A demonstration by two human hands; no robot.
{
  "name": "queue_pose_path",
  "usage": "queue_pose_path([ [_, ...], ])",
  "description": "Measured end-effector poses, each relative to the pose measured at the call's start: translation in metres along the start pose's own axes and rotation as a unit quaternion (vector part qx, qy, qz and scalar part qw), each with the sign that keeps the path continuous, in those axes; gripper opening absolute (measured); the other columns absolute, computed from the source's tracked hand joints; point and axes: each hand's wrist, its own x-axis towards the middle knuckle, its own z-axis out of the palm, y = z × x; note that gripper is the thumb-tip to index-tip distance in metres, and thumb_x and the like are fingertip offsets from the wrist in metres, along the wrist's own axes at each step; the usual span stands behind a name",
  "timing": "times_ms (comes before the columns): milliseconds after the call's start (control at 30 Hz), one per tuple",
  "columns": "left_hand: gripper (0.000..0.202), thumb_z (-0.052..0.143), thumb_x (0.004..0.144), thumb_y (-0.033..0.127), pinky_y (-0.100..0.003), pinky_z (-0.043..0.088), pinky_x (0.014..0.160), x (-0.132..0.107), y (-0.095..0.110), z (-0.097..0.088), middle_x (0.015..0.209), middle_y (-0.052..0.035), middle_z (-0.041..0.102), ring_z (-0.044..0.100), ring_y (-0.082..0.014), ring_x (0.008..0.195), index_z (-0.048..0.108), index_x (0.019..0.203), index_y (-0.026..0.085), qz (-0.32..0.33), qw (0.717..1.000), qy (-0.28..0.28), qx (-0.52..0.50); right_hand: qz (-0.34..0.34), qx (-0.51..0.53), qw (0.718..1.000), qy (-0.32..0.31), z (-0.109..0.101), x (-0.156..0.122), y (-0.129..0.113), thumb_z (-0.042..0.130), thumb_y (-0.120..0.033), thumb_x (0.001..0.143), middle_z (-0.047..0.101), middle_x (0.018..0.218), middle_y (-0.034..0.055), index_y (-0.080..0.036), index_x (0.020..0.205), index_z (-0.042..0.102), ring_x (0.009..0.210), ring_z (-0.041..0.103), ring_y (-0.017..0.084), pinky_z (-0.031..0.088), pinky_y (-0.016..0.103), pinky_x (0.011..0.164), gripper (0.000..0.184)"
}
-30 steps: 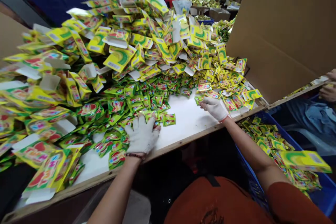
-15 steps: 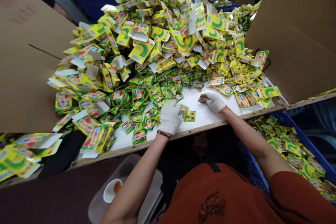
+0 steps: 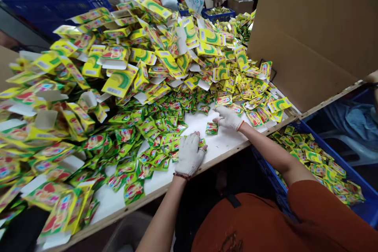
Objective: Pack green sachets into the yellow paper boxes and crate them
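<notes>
Both my hands wear white knit gloves. My left hand (image 3: 189,155) lies palm down near the table's front edge, fingers spread over small green packets. A green sachet (image 3: 202,142) peeks out beside its fingers; whatever lies under the palm is hidden. Farther right, my right hand (image 3: 227,119) reaches over the white tabletop (image 3: 227,139) with thumb and fingers apart. Just below its thumb is a single green sachet (image 3: 212,128) with a red fruit picture. Its fingertips come close to a yellow-green box (image 3: 223,100). Loose green sachets (image 3: 153,126) spread to the left of my hands.
A high heap of opened yellow boxes (image 3: 121,80) covers the back and left of the table. Cardboard (image 3: 310,39) walls the right side. Below the wooden edge (image 3: 236,149), a blue crate (image 3: 350,167) holds many packets. More blue crates (image 3: 53,8) stand behind.
The view has swung right. My right hand has let go of the green sachet and moved away toward the back. My left hand's fingers have spread out flat.
</notes>
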Motion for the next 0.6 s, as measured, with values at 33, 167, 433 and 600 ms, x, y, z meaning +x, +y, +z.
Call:
queue_pose_path([
  [33, 0.050, 0.055, 0.091, 0.034, -0.052, 0.031, 0.112, 0.000, 0.000, 0.000, 0.135, -0.0177, 0.060, 0.050, -0.0328, 0.130, 0.050, 0.135, 0.011, 0.004, 1.000, 0.001, 0.005, -0.017, -0.031, 0.999, 0.010, -0.011, 0.008, 0.000, 0.069, -0.025, 0.075, 0.062, 0.126, 0.0104, -0.019, 0.124, 0.064, 0.118, 0.055, 0.026, 0.044, 0.037, 0.105, 0.049],
  [167, 0.046, 0.056, 0.090, 0.034, -0.053, 0.031, 0.112, 0.000, -0.001, -0.001, 0.139, -0.0178, 0.058, 0.050, -0.0338, 0.131, 0.056, 0.130, 0.012, 0.021, 1.000, 0.001, 0.018, 0.085, -0.270, 0.956, 0.078, -0.064, 0.054, 0.012, 0.068, -0.021, 0.072, 0.033, 0.154, 0.0184, -0.022, 0.146, 0.045, 0.141, 0.029, 0.041, 0.027, 0.061, 0.112, 0.077],
  [433, 0.038, 0.056, 0.092, 0.034, -0.052, 0.032, 0.112, 0.004, -0.005, 0.000, 0.138, -0.0154, 0.059, 0.053, -0.0326, 0.127, 0.062, 0.125, 0.015, 0.024, 0.999, 0.022, 0.006, 0.172, -0.462, 0.870, 0.019, -0.086, 0.134, 0.041, 0.075, -0.032, 0.069, 0.044, 0.142, 0.0254, -0.012, 0.149, 0.036, 0.123, 0.048, 0.039, 0.042, 0.056, 0.100, 0.091],
  [600, 0.035, 0.056, 0.092, 0.034, -0.052, 0.032, 0.111, 0.004, -0.005, 0.001, 0.139, -0.0141, 0.059, 0.052, -0.0323, 0.128, 0.064, 0.122, 0.017, 0.019, 1.000, 0.020, -0.007, 0.105, -0.392, 0.914, 0.016, -0.108, 0.133, 0.044, 0.064, -0.013, 0.075, 0.057, 0.133, 0.0205, -0.014, 0.130, 0.060, 0.116, 0.057, 0.034, 0.047, 0.045, 0.098, 0.055],
])
